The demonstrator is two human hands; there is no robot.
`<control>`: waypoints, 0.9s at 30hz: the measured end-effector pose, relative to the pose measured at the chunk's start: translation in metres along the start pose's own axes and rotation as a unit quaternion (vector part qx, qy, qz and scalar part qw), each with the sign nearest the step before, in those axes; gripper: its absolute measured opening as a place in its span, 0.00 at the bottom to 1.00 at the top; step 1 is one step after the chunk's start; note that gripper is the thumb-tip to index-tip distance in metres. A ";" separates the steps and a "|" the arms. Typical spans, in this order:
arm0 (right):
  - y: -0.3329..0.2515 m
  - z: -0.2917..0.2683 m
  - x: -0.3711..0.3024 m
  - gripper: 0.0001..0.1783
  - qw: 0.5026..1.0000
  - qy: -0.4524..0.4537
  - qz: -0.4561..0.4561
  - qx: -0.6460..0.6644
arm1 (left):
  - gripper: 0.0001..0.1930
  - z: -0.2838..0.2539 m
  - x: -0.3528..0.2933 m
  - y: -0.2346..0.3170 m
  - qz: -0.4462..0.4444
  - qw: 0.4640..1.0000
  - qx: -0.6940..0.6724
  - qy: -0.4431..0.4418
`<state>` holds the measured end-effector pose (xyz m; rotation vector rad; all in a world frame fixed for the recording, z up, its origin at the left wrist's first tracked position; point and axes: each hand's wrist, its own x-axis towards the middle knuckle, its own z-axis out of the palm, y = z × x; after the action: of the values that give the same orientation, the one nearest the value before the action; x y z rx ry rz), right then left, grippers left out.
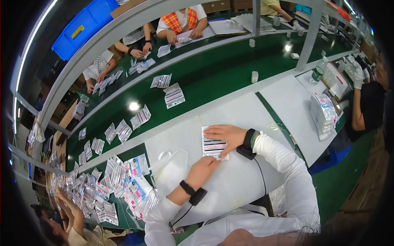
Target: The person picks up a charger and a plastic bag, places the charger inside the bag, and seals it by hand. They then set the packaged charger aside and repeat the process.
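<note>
A flat silvery pouch [208, 146] with pink and dark printed bands lies on the white tabletop in front of me. My right hand [229, 136] rests across its upper and right side, fingers stretched out flat and thumb reaching down to the lower edge. At the pouch's lower edge is my left hand [202, 171], its fingers curled together on the edge; their tips are partly hidden. Both wrists carry black bands with small black boxes. Left of the pouch lies a white face mask [171, 165] with a loop.
A large heap of printed pouches [133, 184] spreads to my left. Ahead runs a green conveyor belt [213, 90] carrying scattered pouches and small white containers. A stack of pouches [323, 115] and a plastic bottle [319, 70] stand right. Co-workers sit opposite and at both sides.
</note>
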<state>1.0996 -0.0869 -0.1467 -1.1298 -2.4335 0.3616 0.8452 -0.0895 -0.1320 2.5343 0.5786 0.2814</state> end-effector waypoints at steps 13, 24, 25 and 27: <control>-0.010 -0.017 0.001 0.62 0.996 -0.042 0.043 0.062 | 0.09 -0.022 0.057 -0.022 0.182 0.969 0.144 0.089; 0.163 -0.129 -0.052 0.25 0.854 0.091 0.252 -0.445 | 0.14 0.007 0.058 -0.010 0.099 0.966 0.199 0.133; 0.177 -0.130 -0.061 0.23 0.852 0.045 0.265 -0.450 | 0.13 0.009 0.057 -0.011 0.105 0.965 0.186 0.151; 0.181 -0.134 -0.059 0.21 0.870 0.033 0.323 -0.371 | 0.11 0.009 0.054 -0.010 0.104 0.964 0.177 0.171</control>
<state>1.3176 -0.0101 -0.1188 -2.2362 -2.0855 -0.4828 0.8925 -0.0613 -0.1409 2.9215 0.5257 0.7638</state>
